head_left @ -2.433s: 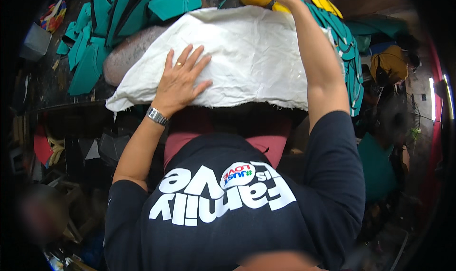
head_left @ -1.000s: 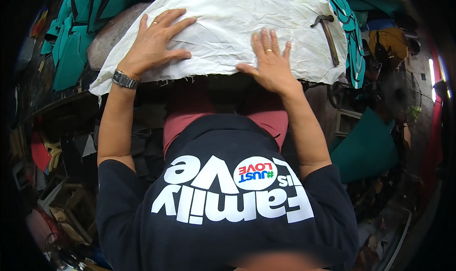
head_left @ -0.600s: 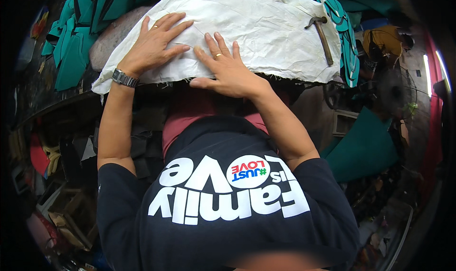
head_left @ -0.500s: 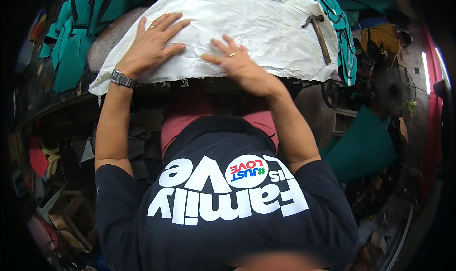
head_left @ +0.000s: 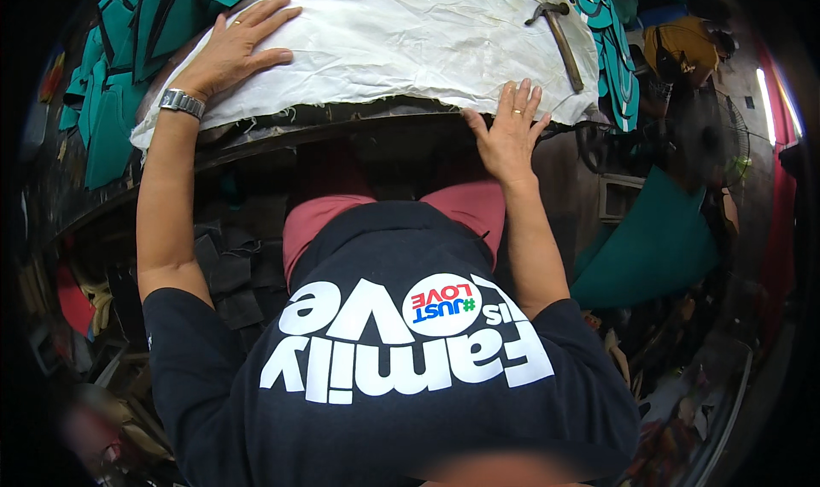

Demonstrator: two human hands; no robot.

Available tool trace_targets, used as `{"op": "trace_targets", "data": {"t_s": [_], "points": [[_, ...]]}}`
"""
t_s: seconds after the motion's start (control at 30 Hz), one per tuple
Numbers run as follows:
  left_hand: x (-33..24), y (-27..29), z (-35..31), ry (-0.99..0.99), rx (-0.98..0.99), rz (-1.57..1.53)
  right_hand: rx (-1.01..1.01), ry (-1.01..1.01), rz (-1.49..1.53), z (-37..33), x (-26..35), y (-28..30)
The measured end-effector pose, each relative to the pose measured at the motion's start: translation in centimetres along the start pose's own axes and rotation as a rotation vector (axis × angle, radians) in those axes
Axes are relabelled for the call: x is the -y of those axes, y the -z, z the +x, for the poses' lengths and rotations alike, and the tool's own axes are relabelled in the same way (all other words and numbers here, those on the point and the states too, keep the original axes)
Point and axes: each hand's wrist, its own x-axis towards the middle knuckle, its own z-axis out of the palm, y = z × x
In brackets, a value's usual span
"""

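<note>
Evidently laid across the desk point(head_left: 67, 179), in the upper middle of the frame: a white cloth point(head_left: 401, 51), wrinkled all over, frayed along the near edge. Flat upon its upper-left part, fingers spread and grasping nothing: the left hand point(head_left: 232, 58). At its near edge, right of centre, likewise unclenched and empty: the right hand point(head_left: 506, 137), fingertips over the cloth, palm past the edge; impossible to tell with what pressure.

Resting on the right part of the cloth, near the right hand but apart from it: a hammer point(head_left: 561, 47), head toward the top of the frame, handle slanting down to the right. Likely trouble: a sharp pull on the cloth, dragging the hammer along or tipping it over the near edge. Likely too: fresh creases from uneven pressure between the two hands.

Beyond the left hand, in the upper left: green cut pieces point(head_left: 107, 120), heaped close to the cloth and perhaps liable to slide if bumped. Close along the cloth's right side, in the upper right: more green pieces point(head_left: 613, 73), leaving little room for shifting the cloth that way. Farther out at right: a fan point(head_left: 726, 137) and, below it, a large green sheet point(head_left: 647, 248), both apparently out of the way.
</note>
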Motion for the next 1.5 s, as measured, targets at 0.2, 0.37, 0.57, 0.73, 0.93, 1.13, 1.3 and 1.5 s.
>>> {"op": "trace_targets", "data": {"t_s": [0.2, 0.37, 0.57, 0.73, 0.93, 1.13, 1.3, 1.5], "points": [[1.1, -0.6, 0.3, -0.035, -0.026, -0.041, -0.036, 0.046, -0.098, -1.8, 2.1, -0.2], [1.5, -0.1, 0.1, -0.081, -0.029, -0.097, -0.035, 0.242, -0.098, -2.7, 6.8, -0.4], [-0.8, 2.1, -1.4, -0.164, -0.239, -0.167, 0.104, 0.463, 0.285, -1.5, 10.4, 2.7], [-4.4, 2.7, -5.3, -0.260, -0.212, -0.431, 0.000, 0.305, 1.016, 7.7, 7.9, 7.1], [-4.9, 2.9, -6.0, -0.184, -0.166, -0.424, -0.434, 0.084, 0.784, 14.2, -0.4, 6.3], [-4.7, 2.7, -5.8, -0.180, -0.145, -0.446, -0.342, -0.548, 0.306, 11.7, -15.6, 5.4], [-4.7, 2.6, -5.6, -0.205, -0.148, -0.411, -0.312, -0.598, 0.499, 10.0, -20.7, 3.6], [-5.9, 2.8, -5.5, -0.236, -0.095, -0.296, -0.396, -0.518, 0.386, 12.7, -24.1, 3.5]]}}
